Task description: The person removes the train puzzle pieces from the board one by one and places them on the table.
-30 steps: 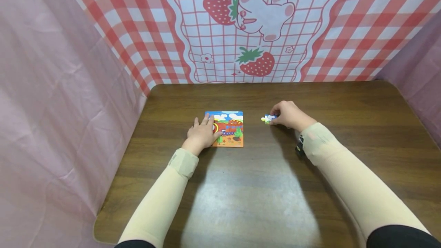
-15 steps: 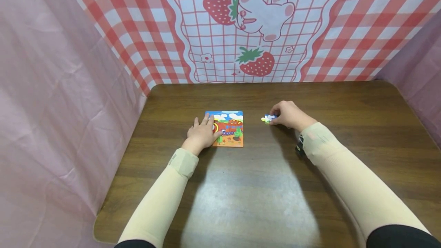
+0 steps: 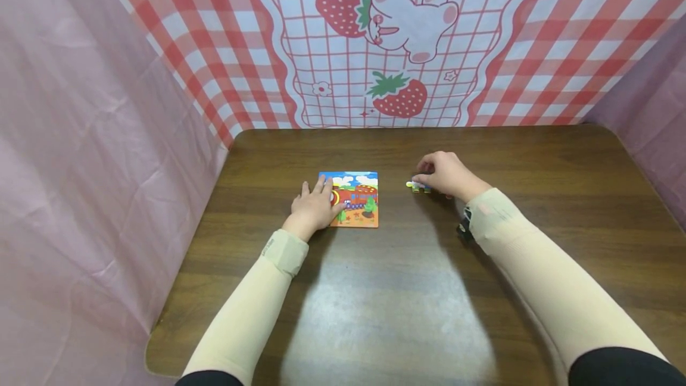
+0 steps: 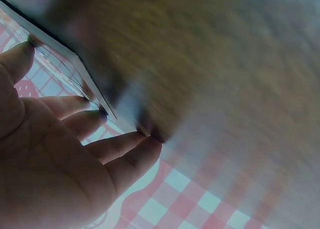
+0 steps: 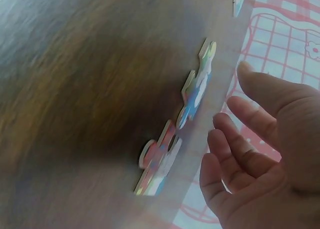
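My left hand point(image 3: 313, 208) rests with spread fingers on the left part of a square jigsaw puzzle point(image 3: 364, 195) with a red train picture. In the left wrist view, the fingertips touch the edge of the puzzle point(image 4: 82, 71). To the right of it, my right hand point(image 3: 450, 174) is just above a small jigsaw piece point(image 3: 420, 187) in blue, white and green. The right wrist view shows this piece point(image 5: 202, 84) and a second, reddish jigsaw piece point(image 5: 159, 164) lying on the table. Loosely bent, the right fingers stand apart from both. The head view hides the second piece behind the hand.
The brown wooden table point(image 3: 391, 302) has rounded corners. A red-and-white checked cloth point(image 3: 214, 34) with strawberries hangs behind it, and pink curtains point(image 3: 80, 136) hang at the sides. A small black object point(image 3: 464, 230) is at the right wrist.
The right fingers have let go of the jigsaw piece and lifted slightly, and more of the piece now shows. My left hand has stayed on the puzzle.
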A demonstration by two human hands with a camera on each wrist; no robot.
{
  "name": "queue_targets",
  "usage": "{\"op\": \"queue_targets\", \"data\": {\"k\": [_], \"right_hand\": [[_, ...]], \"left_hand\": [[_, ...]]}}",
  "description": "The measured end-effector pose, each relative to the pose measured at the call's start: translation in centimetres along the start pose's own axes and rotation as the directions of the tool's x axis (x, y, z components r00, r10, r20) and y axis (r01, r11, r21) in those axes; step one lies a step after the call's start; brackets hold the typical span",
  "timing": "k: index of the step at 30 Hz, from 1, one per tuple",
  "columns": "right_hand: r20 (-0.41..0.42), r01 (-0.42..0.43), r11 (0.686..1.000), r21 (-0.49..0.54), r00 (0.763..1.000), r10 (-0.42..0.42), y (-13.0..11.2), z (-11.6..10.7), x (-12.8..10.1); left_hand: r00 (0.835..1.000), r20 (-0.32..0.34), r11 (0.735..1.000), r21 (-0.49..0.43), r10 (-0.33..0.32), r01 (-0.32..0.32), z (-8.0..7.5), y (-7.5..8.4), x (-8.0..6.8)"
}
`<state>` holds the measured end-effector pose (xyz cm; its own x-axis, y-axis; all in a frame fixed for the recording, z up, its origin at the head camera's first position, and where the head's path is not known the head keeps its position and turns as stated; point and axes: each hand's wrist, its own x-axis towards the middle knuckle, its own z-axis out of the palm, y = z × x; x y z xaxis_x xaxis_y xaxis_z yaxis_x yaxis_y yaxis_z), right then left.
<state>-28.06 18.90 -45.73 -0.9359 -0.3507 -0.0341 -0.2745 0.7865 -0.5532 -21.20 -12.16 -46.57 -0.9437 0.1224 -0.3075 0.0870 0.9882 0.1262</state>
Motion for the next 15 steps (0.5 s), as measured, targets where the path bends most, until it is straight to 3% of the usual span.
{"op": "queue_targets", "data": {"k": [8,15], "right_hand": [[-0.005,0.046,0.999,-0.001,0.999,-0.046,-1.7,0.7,0.8],[-0.004,0.085,0.996,0.024,0.996,-0.085,-4.2,1.8,2.0]], "left_hand": [[1.0,-0.016,1.0,-0.006,0.026,-0.026,0.3,0.2,-0.8],[0.995,-0.045,0.995,0.054,0.088,-0.086,0.4,1.7,-2.2]]}}
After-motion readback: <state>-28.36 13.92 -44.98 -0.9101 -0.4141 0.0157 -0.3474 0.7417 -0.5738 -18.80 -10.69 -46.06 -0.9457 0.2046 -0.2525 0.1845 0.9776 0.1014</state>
